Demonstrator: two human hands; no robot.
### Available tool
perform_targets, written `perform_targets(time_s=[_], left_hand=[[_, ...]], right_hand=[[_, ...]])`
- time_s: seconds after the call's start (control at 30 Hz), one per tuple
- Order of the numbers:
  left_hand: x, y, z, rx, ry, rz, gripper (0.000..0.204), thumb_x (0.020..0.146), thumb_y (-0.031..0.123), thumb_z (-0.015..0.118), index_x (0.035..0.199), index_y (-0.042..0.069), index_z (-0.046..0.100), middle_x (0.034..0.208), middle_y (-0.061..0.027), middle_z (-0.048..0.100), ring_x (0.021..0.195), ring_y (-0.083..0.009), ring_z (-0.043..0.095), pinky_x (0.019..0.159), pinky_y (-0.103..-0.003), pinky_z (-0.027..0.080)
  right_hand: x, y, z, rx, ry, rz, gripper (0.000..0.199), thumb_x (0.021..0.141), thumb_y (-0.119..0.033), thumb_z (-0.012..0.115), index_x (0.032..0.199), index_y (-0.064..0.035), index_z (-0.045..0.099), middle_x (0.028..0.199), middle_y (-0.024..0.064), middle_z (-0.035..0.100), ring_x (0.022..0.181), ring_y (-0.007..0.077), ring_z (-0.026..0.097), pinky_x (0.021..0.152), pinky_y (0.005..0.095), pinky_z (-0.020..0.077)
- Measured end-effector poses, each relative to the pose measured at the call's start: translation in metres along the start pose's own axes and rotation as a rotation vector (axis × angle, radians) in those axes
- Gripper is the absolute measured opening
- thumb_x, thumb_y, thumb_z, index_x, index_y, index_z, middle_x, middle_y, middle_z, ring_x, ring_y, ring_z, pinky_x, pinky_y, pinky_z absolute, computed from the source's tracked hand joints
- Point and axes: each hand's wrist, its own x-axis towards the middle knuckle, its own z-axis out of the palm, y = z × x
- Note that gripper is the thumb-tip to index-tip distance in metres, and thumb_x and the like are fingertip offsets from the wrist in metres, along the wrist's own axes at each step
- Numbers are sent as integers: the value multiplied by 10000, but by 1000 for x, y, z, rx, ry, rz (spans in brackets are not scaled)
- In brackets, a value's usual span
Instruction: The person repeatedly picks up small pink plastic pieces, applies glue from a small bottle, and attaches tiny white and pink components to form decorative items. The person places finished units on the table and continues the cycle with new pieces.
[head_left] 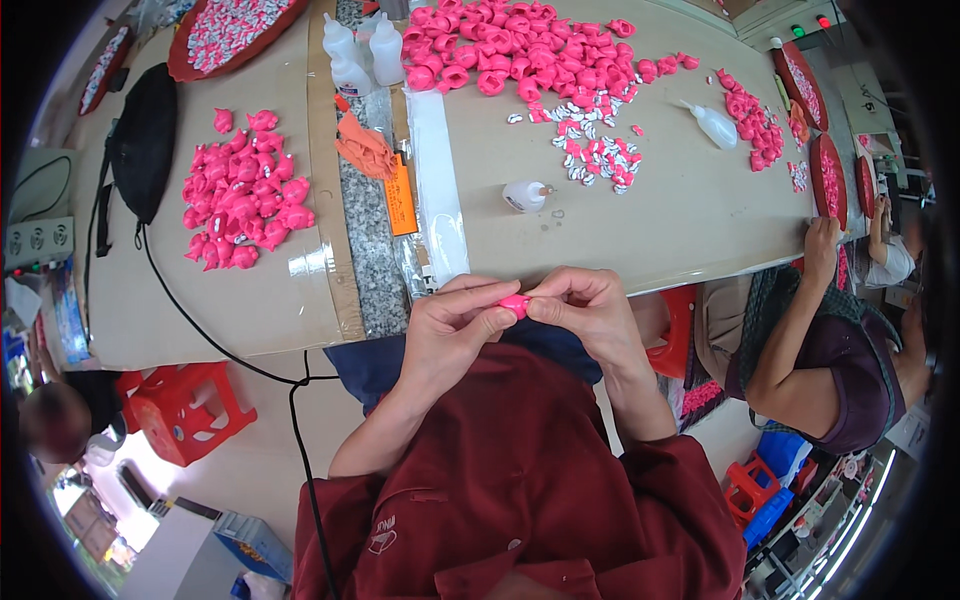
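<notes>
Just off the table's front edge, a small pink plastic piece (515, 305) is pinched between my two hands. My left hand (458, 318) grips its left side with thumb and fingers. The thumb and forefinger of my right hand (584, 306) close on its right end. How the piece is shaped under my fingertips is hidden. Beyond my hands a small glue bottle (527, 196) lies on its side. Farther back, small white-and-pink parts (600, 150) are scattered below a large heap of hollow pink pieces (510, 45).
Pink figures (240, 195) are piled at left, beside a black bag (143, 140) with a cord. White squeeze bottles (386, 50), an orange cloth (366, 146) and an orange strip (402, 195) occupy the middle. A co-worker's arm (795, 310) reaches in at right. Red stools (190, 410) stand nearby.
</notes>
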Motion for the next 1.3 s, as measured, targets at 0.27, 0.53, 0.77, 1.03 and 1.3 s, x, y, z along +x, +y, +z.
perform_targets(time_s=[0.27,0.53,0.77,1.03,1.3], left_hand=[[-2,2,-4,-3,-37,-48,242,784,23,641,1025,8,632,954,-52,593,804,-87,569,686,-196,469],[-4,3,-1,28,-19,-7,251,774,7,646,1025,8,633,952,-54,588,792,-88,570,670,-187,469],[-5,5,1,61,-6,52,240,777,-15,628,1011,33,646,955,-63,584,769,-89,576,660,-185,480],[-5,5,1,76,-20,76,242,786,-13,616,1021,39,643,986,-59,577,768,-83,571,661,-185,476],[-5,4,0,84,-28,86,236,791,-10,613,1020,39,644,1013,-58,575,760,-73,565,642,-182,466]], right_hand=[[-2,5,-1,75,-22,16,91,768,-71,680,796,11,650,736,46,636,665,66,562,604,202,443],[-5,5,0,5,9,-2,85,772,-71,677,804,5,655,733,34,636,656,54,552,596,193,437],[-10,1,7,-136,65,-130,61,762,-63,687,793,-14,669,705,3,613,616,21,505,534,173,387],[-11,1,7,-212,76,-199,55,756,-65,692,792,-25,681,697,-12,587,560,6,421,488,180,320],[-12,0,8,-229,85,-225,55,748,-59,696,794,-30,684,684,-12,576,544,12,395,479,188,302]])
